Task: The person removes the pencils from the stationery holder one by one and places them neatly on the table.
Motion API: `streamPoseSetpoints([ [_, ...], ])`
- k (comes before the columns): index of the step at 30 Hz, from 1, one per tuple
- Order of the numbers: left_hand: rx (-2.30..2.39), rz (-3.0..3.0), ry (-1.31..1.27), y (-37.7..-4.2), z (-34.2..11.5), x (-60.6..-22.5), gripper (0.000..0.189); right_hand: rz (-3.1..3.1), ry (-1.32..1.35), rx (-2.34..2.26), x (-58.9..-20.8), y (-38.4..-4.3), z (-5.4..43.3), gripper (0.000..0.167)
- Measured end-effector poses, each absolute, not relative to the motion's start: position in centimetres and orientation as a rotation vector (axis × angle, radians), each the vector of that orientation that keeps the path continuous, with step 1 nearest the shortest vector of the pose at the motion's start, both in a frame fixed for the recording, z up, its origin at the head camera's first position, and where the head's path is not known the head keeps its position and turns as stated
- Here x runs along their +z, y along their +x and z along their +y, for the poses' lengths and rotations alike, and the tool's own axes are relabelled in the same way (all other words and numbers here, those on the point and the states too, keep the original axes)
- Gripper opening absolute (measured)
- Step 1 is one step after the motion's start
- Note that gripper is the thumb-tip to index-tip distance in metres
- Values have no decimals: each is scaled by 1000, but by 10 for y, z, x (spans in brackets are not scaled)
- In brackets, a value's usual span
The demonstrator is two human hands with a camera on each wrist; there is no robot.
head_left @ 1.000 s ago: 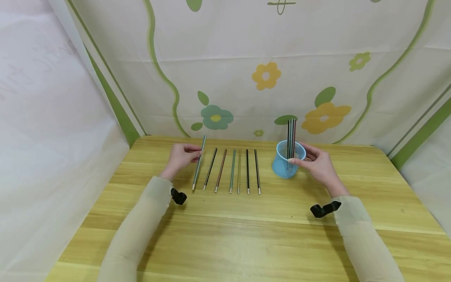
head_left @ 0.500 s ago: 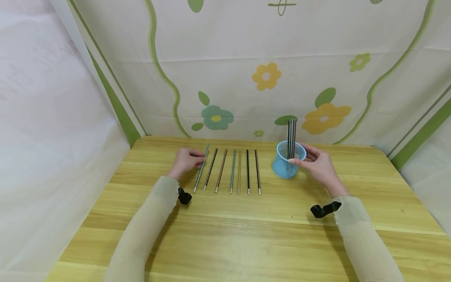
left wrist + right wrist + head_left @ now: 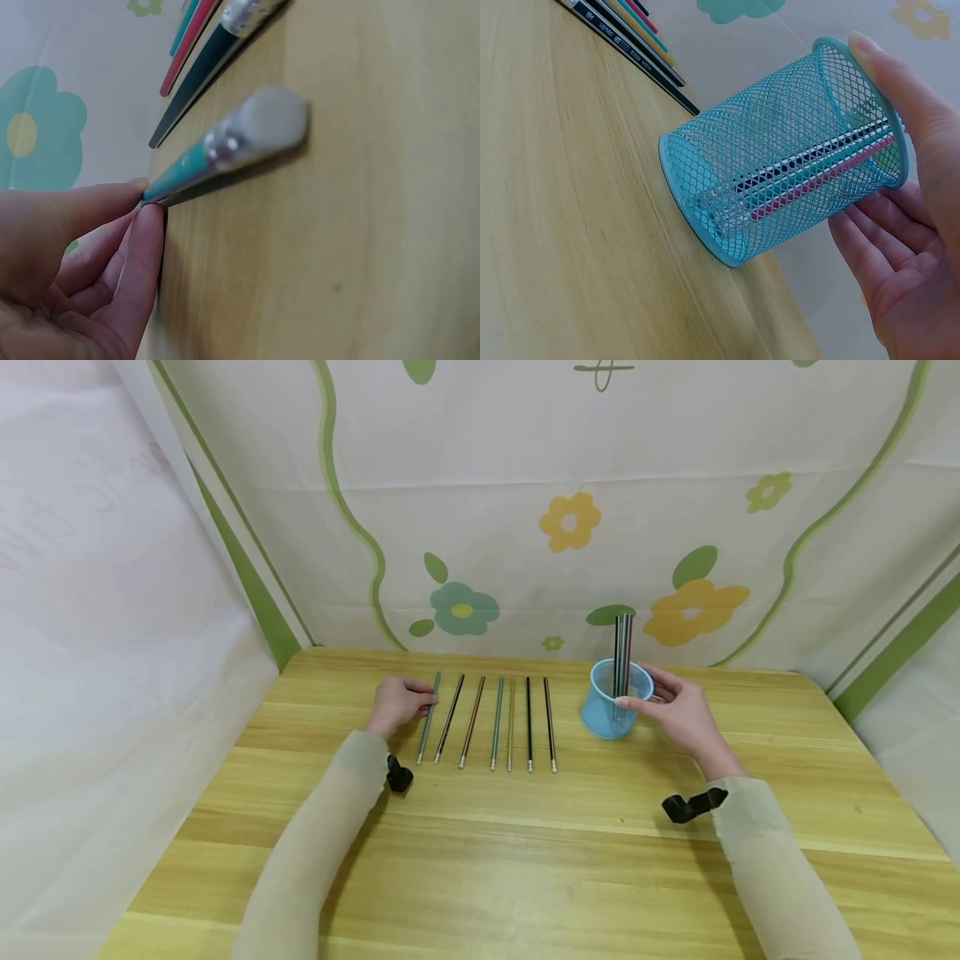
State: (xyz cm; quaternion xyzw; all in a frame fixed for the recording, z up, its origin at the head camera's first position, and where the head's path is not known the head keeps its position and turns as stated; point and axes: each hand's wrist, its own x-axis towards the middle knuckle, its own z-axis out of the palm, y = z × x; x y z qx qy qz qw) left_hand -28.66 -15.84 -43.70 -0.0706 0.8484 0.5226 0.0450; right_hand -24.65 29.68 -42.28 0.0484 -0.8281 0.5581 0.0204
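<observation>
At the left end of a row of pencils, my left hand (image 3: 397, 700) pinches a teal pencil (image 3: 425, 739) between thumb and fingertips. Its white eraser (image 3: 276, 118) points toward the camera in the left wrist view, with the pencil lying low along the wood. My right hand (image 3: 681, 714) grips a light blue mesh pencil cup (image 3: 597, 717), thumb at the rim and the other fingers behind its side. Upright in that cup stand several pencils (image 3: 623, 642), eraser ends down, as the right wrist view shows through the mesh (image 3: 757, 120).
Right of the held pencil lie several more, spaced side by side with erasers toward me: a black one (image 3: 450, 718), a red one (image 3: 472, 722), a teal one (image 3: 497, 722), a yellow one (image 3: 511, 727) and dark ones (image 3: 528, 727). A flowered curtain (image 3: 487, 527) hangs behind the wooden table (image 3: 510, 868).
My left hand has lowered the teal pencil to the tabletop and shifted slightly right, lining it up beside the black one. The right hand and the cup have stayed put.
</observation>
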Motion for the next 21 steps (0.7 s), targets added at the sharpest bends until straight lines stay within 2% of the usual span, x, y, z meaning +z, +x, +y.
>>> streamPoseSetpoints([
  [21,1562,2620,-189,-287,-158,-437,23,-2579,143,1718,-421,-246,296,79],
])
